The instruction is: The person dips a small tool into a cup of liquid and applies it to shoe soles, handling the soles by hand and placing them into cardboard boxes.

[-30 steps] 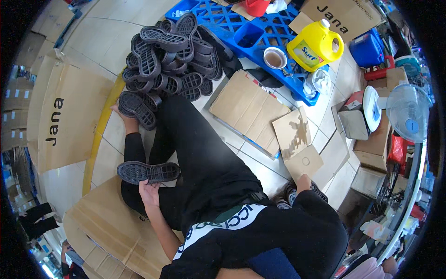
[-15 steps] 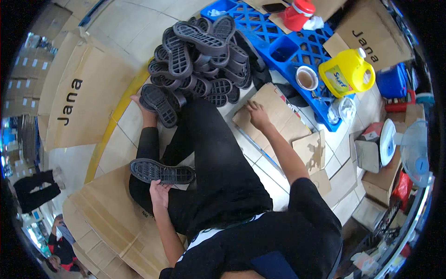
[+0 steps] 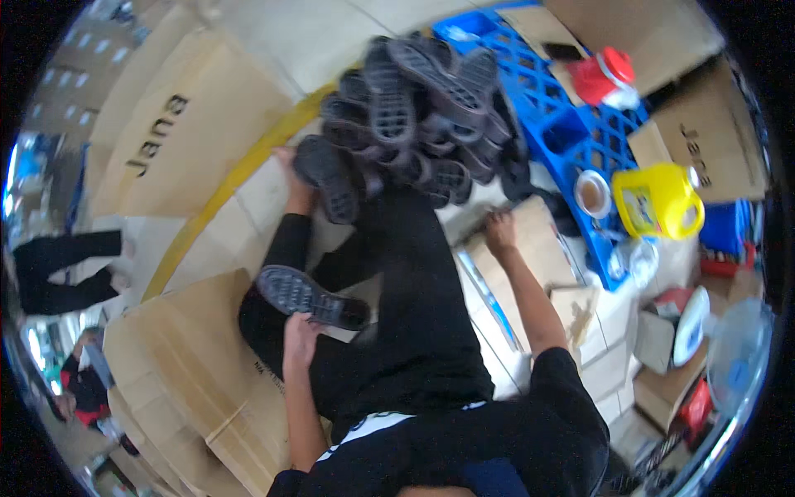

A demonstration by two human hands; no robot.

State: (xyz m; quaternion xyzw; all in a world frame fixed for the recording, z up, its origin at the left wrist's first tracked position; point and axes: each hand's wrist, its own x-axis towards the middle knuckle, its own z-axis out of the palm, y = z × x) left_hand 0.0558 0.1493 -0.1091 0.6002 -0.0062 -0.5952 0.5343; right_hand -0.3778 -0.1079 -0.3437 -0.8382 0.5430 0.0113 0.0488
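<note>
I sit on the floor with my legs in black trousers stretched out. My left hand [image 3: 300,335] grips one end of a black shoe sole [image 3: 310,298] that lies tread-up across my left thigh. My right hand [image 3: 499,230] is stretched forward and rests on the far edge of a flattened cardboard piece [image 3: 538,248], just below a pile of black shoe soles [image 3: 414,124]. Blur hides how its fingers lie. My bare foot [image 3: 294,178] touches the left side of the pile.
A blue plastic pallet [image 3: 571,124] behind the pile carries a yellow jug [image 3: 658,201], a red container [image 3: 604,74] and a small cup [image 3: 593,193]. Flat cardboard boxes [image 3: 157,141] lie left and under me. A fan [image 3: 737,364] stands right. Other people are at far left.
My right arm came into view and reached forward onto the cardboard by the pile. My left hand has kept hold of the sole on my thigh. The view swung left.
</note>
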